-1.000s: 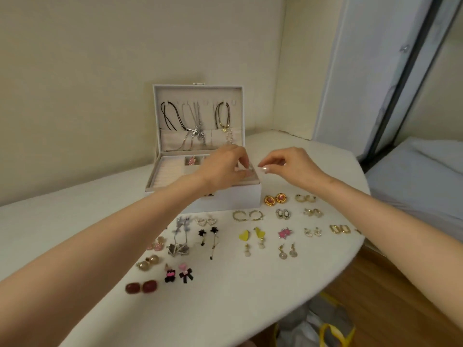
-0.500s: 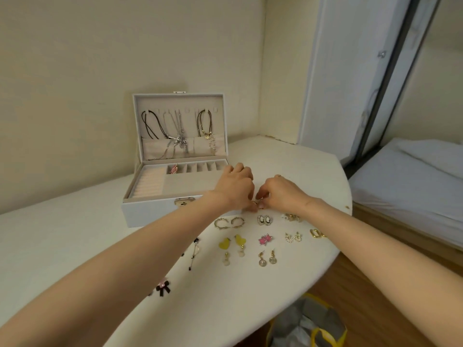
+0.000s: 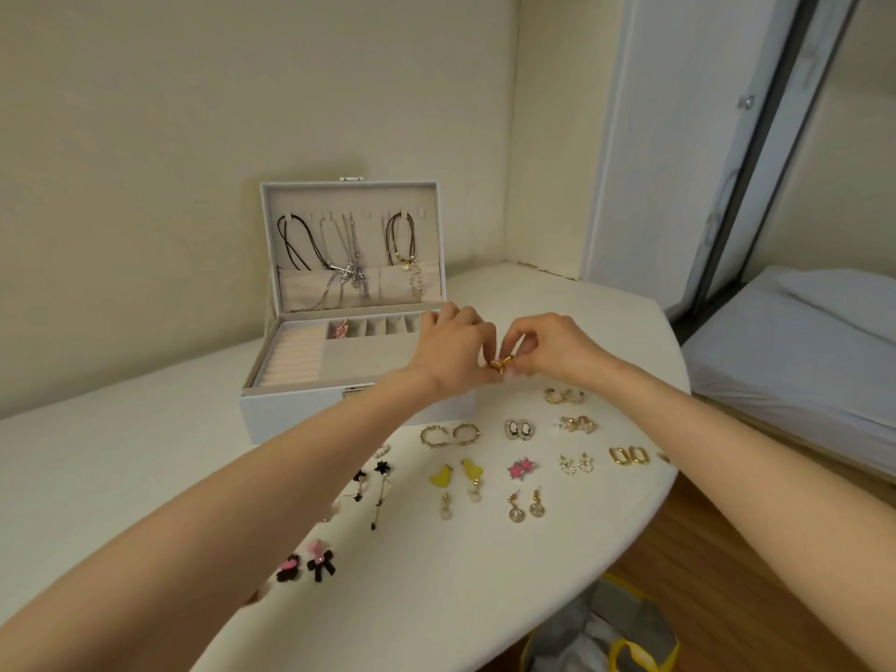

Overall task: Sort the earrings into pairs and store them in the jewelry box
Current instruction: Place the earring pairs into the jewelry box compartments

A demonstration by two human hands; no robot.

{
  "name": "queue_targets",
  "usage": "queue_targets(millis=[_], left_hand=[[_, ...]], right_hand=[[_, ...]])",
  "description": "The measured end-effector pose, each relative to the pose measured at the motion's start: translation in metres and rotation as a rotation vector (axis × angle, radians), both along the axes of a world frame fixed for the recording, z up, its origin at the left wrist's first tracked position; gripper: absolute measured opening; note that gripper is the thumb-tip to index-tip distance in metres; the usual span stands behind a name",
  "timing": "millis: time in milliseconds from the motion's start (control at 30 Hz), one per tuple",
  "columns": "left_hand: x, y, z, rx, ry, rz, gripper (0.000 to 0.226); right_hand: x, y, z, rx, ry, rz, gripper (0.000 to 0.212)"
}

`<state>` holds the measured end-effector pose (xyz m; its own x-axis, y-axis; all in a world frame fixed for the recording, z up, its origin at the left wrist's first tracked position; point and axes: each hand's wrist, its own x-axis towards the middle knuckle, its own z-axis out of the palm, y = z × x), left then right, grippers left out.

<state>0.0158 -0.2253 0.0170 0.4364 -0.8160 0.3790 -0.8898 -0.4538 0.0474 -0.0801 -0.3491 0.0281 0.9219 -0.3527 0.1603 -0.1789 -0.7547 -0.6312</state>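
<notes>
Two hands meet just in front of the open jewelry box (image 3: 291, 421), a little above the white table (image 3: 145, 458). The left hand (image 3: 451, 354) and the right hand (image 3: 557, 351) both have curled fingers, and their tips pinch a gold earring (image 3: 501, 365) between them. The fingers cover most of it, so I cannot tell its shape, or whether a second one is held with it.

The left wrist hides the right front corner of the box and the last compartments of its back row. In one of the visible compartments lies a pink earring (image 3: 341, 328), too small to make out well. Necklaces (image 3: 349, 254) hang inside the upright lid.

Many pairs lie in rows on the table near the box: gold hoops (image 3: 450, 435), oval earrings (image 3: 518, 429), yellow hearts (image 3: 458, 472), pink stars (image 3: 521, 469), gold rectangles (image 3: 629, 455) and black bows (image 3: 306, 567). The left forearm lies across the left part of these rows, so the pairs there are seen only partly or not at all. Beside the gold rectangles, a small gold bit (image 3: 664, 457) shows at the edge of the right forearm, and the rest of it is hidden.

A yellow and grey bag (image 3: 606, 637) is cut off by the bottom of the view
</notes>
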Motion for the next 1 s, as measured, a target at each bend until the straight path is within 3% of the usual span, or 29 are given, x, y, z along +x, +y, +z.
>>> queue_targets(millis=[133, 267, 400, 833, 1000], left_hand=[[0.011, 0.005, 0.021, -0.224, 0.135, 0.039, 0.029], [0.041, 0.014, 0.039, -0.366, 0.286, 0.157, 0.023], [0.069, 0.017, 0.037, -0.225, 0.176, 0.333, 0.027], [0.100, -0.017, 0.026, 0.164, -0.028, 0.368, 0.023], [0.100, -0.028, 0.021, 0.183, -0.071, 0.439, 0.032]], right_hand=[[0.005, -0.006, 0.019, 0.221, -0.177, -0.025, 0.018], [0.018, -0.009, 0.024, 0.292, -0.272, -0.037, 0.017], [0.030, -0.006, 0.016, 0.294, -0.236, -0.001, 0.018], [0.056, -0.006, 0.005, 0.345, -0.318, 0.019, 0.017], [0.069, -0.003, 0.002, 0.339, -0.296, -0.017, 0.020]])
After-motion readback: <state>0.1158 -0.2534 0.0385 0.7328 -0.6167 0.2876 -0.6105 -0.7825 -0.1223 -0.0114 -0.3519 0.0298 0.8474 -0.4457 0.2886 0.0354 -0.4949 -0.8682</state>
